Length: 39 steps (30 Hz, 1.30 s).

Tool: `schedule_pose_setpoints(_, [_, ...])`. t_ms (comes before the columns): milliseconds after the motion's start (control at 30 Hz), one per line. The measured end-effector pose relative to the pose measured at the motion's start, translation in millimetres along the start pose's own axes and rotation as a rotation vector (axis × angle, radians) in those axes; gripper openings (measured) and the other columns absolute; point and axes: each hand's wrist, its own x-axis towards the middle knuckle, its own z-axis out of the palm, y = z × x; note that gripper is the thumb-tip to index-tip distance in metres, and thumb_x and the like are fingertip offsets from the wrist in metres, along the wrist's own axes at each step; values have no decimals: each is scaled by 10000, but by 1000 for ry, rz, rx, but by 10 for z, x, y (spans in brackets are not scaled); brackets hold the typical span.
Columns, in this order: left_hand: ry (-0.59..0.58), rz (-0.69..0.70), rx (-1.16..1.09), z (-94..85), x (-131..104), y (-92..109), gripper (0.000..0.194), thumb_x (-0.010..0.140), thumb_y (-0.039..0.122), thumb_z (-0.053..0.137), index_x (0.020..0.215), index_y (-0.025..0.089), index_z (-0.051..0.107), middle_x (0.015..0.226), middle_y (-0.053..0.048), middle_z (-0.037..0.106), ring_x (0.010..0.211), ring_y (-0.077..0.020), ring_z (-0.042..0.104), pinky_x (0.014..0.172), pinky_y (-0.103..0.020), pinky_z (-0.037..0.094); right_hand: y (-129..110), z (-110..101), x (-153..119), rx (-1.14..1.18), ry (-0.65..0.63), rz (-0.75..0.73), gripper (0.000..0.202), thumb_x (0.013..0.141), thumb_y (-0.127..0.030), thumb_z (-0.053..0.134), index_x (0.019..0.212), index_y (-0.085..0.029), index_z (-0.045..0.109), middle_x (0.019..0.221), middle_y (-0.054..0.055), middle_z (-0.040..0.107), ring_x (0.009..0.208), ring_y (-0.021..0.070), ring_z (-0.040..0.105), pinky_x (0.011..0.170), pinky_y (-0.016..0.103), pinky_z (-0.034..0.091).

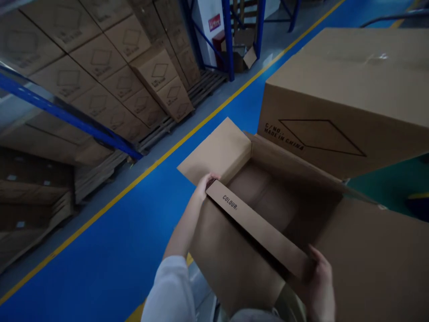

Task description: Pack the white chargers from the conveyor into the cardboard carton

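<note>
Open carton (268, 201) sits centre-frame, tilted, top open, interior looks empty and dark. Near long flap (258, 228), printed "COLOUR", is folded partway inward.

Left hand (204, 183) at the flap's 10 o'clock end: fingers curled over the corner, pinching flap edge against the box rim. Right hand (320, 277) at the 4 o'clock end: fingers wrapped over the flap's other corner, thumb side hidden, so can't tell how firm the grip is.

Short end flap (217, 152) sticks out flat at 11 o'clock from the box, loose. Sealed carton (345, 103) sits just beside the open one at 1 o'clock, marked "MADE IN CHINA". Stacked cartons (100, 76) on a pallet at 10 o'clock, well apart, across the blue floor (110, 250) with its yellow line (167, 152).

Risks, my read:
- Both grips are at flap corners only; uneven push likely creases or tears the flap at the score line.
- Box is tilted with no visible support below; it may slip.
- Loose end flap could get trapped under the long one.
</note>
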Motion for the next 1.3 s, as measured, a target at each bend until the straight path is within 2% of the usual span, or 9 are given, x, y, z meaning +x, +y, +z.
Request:
schedule_pose_setpoints(167, [58, 64, 146, -51, -399, -427, 232, 770, 304, 467, 911, 183, 606, 1108, -74, 604, 1083, -198, 516, 968, -345, 358, -71, 604, 29, -367, -264, -289, 592, 814, -491, 335, 1315, -179, 283, 1345, 136, 358, 1234, 275, 305, 1022, 508, 163])
schedule_pose_setpoints(267, [145, 90, 295, -34, -812, -741, 268, 767, 247, 462, 991, 181, 593, 1173, -82, 559, 1167, -215, 439, 1040, -388, 256, -108, 776, 31, -682, -315, -275, 640, 816, -467, 338, 1364, -169, 190, 1370, 129, 327, 1246, 260, 273, 1007, 494, 167])
schedule_pose_setpoints(433, [267, 253, 931, 275, -1488, -1335, 474, 838, 273, 358, 1300, 167, 370, 1377, -76, 350, 1283, -199, 280, 1084, -392, 193, -211, 649, 292, -825, -407, -229, 730, 762, -319, 456, 1389, -184, 109, 1397, 130, 262, 1257, 269, 238, 977, 468, 209])
schedule_pose_setpoints(533, [348, 271, 1130, 492, -1754, -1636, 524, 862, 298, 305, 1364, 158, 251, 1403, -87, 301, 1301, -216, 242, 1084, -446, 169, -266, 529, 551, -850, -516, -221, 829, 672, -285, 564, 1383, -249, 140, 1385, 146, 276, 1152, 324, 391, 865, 452, 330])
schedule_pose_setpoints(600, [413, 279, 1201, 573, -1864, -1763, 537, 870, 297, 282, 1383, 170, 187, 1406, -87, 289, 1302, -225, 236, 1080, -483, 141, -317, 470, 688, -853, -596, -225, 866, 637, -295, 600, 1381, -256, 160, 1312, 160, 377, 1021, 310, 511, 790, 401, 381])
schedule_pose_setpoints(700, [439, 313, 1267, 603, -1925, -1832, 549, 872, 289, 269, 1390, 177, 126, 1406, -84, 284, 1304, -232, 231, 1078, -502, 113, -409, 436, 778, -853, -661, -221, 873, 629, -321, 612, 1381, -225, 177, 1098, 158, 545, 889, 303, 582, 709, 380, 406])
schedule_pose_setpoints(867, [454, 317, 1339, 561, -1851, -1795, 570, 870, 289, 229, 1387, 135, 44, 1402, -120, 279, 1300, -253, 233, 1069, -486, 173, -487, 500, 725, -790, -663, -167, 881, 561, -309, 698, 1333, -200, 289, 993, 149, 589, 855, 330, 586, 689, 430, 422])
schedule_pose_setpoints(1067, [422, 347, 1370, 485, -1800, -1884, 651, 846, 379, 243, 1350, 210, -132, 1415, -114, 233, 1301, -272, 188, 1059, -506, 161, -359, 489, 775, -660, -647, -152, 633, 749, -271, 605, 1299, -181, 305, 1095, 88, 524, 888, 224, 560, 747, 392, 460])
schedule_pose_setpoints(1300, [419, 309, 1353, 558, -1811, -1845, 579, 873, 283, 237, 1381, 121, 11, 1413, -160, 224, 1306, -288, 178, 1080, -506, 112, -226, 501, 801, -582, -748, -200, 484, 822, -322, 541, 1255, -187, 372, 1221, 95, 440, 1039, 245, 476, 842, 453, 423])
